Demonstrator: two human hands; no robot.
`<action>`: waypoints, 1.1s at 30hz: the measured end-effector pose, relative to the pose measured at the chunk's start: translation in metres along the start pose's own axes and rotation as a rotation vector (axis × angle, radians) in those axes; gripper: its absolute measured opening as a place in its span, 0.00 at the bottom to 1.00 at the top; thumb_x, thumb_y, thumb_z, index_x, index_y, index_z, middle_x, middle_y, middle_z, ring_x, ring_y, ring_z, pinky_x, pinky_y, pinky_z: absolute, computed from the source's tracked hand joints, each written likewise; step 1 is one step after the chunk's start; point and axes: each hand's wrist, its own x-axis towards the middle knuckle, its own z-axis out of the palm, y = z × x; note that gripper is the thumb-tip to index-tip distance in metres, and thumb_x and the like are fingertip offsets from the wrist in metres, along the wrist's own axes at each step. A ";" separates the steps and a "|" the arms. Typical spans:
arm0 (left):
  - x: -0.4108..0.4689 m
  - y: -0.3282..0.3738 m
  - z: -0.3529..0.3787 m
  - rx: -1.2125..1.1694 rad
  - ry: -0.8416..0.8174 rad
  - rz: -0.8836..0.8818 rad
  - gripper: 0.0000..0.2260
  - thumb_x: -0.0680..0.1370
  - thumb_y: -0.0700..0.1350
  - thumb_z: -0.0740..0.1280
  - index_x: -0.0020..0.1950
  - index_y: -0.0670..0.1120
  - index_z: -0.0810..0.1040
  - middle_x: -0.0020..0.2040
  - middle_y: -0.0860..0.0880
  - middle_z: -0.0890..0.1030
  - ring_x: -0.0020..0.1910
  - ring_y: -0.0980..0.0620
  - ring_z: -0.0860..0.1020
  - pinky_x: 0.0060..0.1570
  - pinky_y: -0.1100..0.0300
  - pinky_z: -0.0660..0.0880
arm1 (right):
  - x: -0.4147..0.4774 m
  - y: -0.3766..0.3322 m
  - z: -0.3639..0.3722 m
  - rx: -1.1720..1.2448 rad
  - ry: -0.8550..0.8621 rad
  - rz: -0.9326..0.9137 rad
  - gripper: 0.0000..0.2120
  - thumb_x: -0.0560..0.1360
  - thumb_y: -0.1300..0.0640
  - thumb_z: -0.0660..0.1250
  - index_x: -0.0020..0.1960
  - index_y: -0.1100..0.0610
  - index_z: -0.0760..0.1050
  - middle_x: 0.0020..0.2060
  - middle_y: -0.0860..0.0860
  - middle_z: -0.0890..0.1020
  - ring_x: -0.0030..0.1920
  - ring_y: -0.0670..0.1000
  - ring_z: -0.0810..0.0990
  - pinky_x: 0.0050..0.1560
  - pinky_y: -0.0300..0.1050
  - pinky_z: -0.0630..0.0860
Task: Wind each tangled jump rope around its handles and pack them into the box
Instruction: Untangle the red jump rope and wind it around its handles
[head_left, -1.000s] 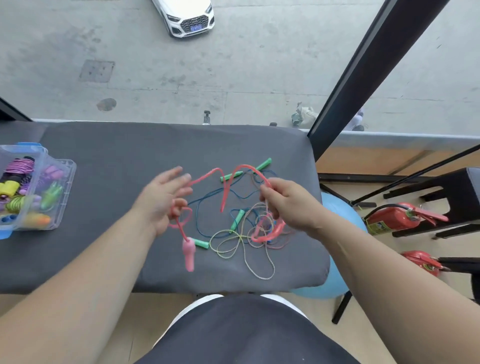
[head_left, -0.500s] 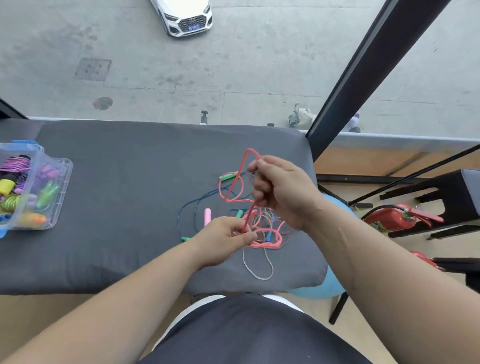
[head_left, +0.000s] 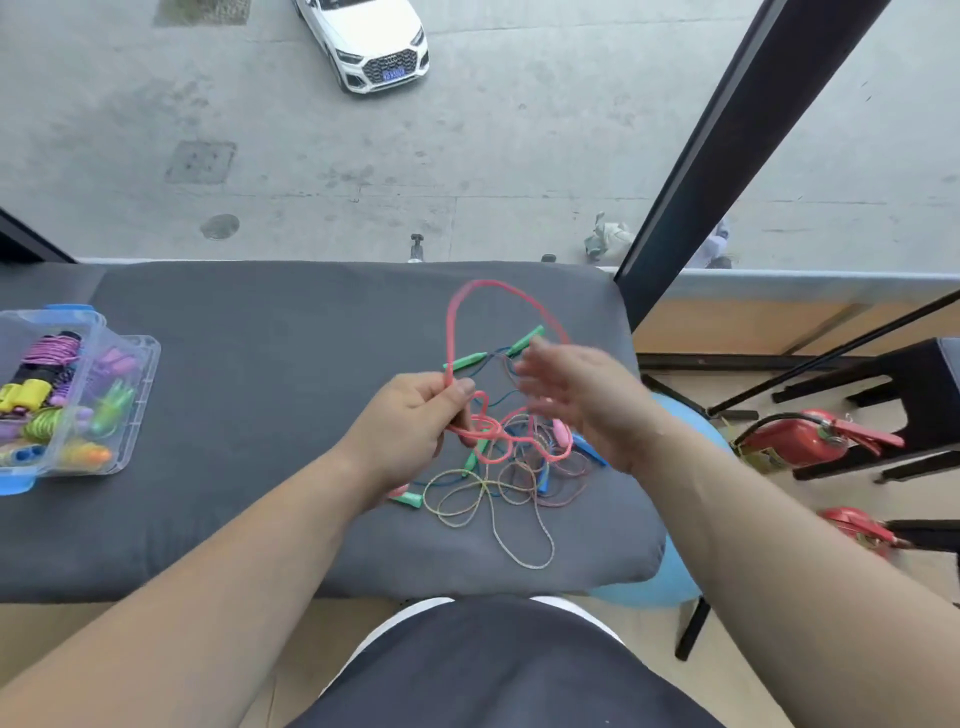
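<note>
- Head view: the left grip pinches the pink jump rope between the thumb and the curled fingers, above the middle of the grey table.
- From this pinch the pink rope goes up in a tall loop. Its other part falls in curls onto the pile of tangled ropes on the table.
- The right grip is just beside the loop, on its right. Its fingers are straight and spread and hold nothing. It is blurred, so I cannot tell if the fingertips touch the rope.
- One pink handle lies in the pile under the right grip.
- Two green handles lie behind the grips, joined to a thin blue cord. Another green handle lies near the left wrist.
- A thin many-coloured rope makes loose loops at the near side of the pile, close to the table edge.
- The clear plastic box stands at the left end of the table, well apart from the pile. Wound ropes of purple, yellow, green and orange are inside it.
- A red fire extinguisher lies on the floor to the right of the table.
</note>
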 end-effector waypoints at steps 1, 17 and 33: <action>-0.001 0.011 0.000 0.051 -0.007 0.047 0.18 0.85 0.45 0.62 0.38 0.38 0.78 0.33 0.35 0.80 0.22 0.54 0.66 0.25 0.62 0.63 | -0.006 0.010 0.009 -0.093 -0.104 -0.025 0.15 0.81 0.46 0.64 0.57 0.57 0.79 0.55 0.54 0.84 0.61 0.53 0.81 0.62 0.49 0.76; 0.002 0.059 -0.005 -0.305 0.085 -0.020 0.20 0.85 0.54 0.61 0.42 0.46 0.85 0.41 0.43 0.64 0.28 0.53 0.56 0.24 0.63 0.52 | -0.014 0.033 0.038 -0.645 0.316 -0.877 0.03 0.76 0.59 0.70 0.45 0.58 0.77 0.49 0.50 0.78 0.51 0.52 0.78 0.53 0.49 0.76; 0.056 0.020 -0.042 -0.210 0.558 -0.246 0.17 0.81 0.51 0.66 0.33 0.45 0.75 0.32 0.48 0.77 0.26 0.50 0.61 0.31 0.61 0.58 | -0.044 -0.012 -0.004 0.257 -0.227 -0.419 0.11 0.66 0.58 0.69 0.27 0.56 0.71 0.24 0.55 0.68 0.35 0.56 0.77 0.50 0.50 0.76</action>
